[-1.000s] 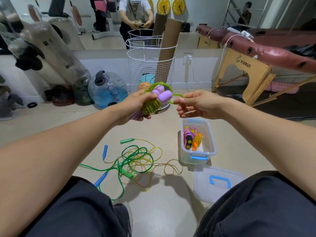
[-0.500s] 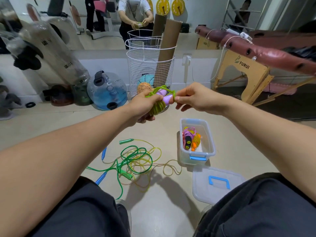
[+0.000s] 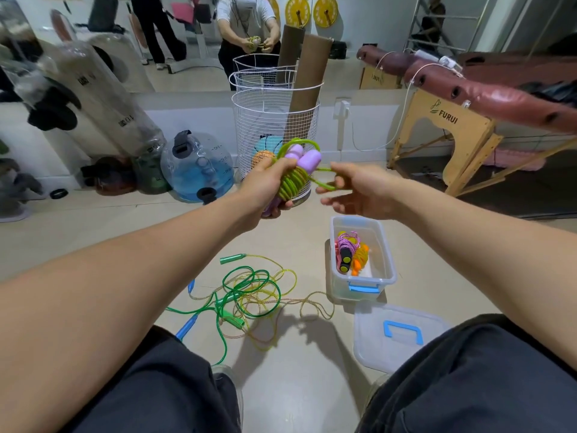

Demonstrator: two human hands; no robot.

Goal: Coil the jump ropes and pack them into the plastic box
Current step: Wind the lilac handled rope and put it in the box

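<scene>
Left hand point(image 3: 265, 189) gripping green rope bundle point(image 3: 292, 182) with 2 purple handles point(image 3: 307, 159). Right hand point(image 3: 359, 192) just beside, fingers half curled, hooking the loose loop point(image 3: 324, 184). Plastic box point(image 3: 385, 245) below right hand.

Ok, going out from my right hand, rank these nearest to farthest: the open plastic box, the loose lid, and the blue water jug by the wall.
From the right hand:
1. Plastic box, open on the floor just below the hand.
2. Lid, on the floor nearer the right knee, past the box.
3. Blue water jug, far off to the left by the wall, beyond the left hand.
</scene>
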